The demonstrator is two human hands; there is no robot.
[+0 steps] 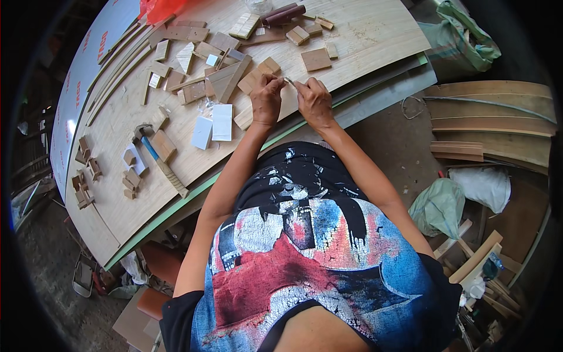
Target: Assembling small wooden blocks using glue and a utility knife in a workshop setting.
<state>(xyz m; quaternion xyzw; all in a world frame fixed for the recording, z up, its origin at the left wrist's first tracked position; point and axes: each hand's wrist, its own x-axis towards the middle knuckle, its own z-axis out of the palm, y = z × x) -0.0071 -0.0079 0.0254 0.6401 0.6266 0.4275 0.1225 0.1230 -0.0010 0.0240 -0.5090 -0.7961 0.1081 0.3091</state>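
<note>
Near the front edge of the plywood sheet [358, 32], my left hand [266, 101] and my right hand [315, 101] are close together. Both have fingers pinched around a tiny pale item [287, 80] between them, too small to name. Just beside my left hand lie small wooden blocks [252, 80], with a longer wood strip [227, 82] to their left. A flat wooden piece [316, 60] rests beyond my right hand. Two white rectangular pieces [222, 122] sit left of my left wrist.
A claw hammer [155, 151] lies to the left among small wooden assemblies [84, 189]. Long thin strips [120, 79] and a red plastic bag [161, 9] are at the far left. Curved boards [492, 111], sacks [437, 205] and scrap wood [481, 255] lie on the right.
</note>
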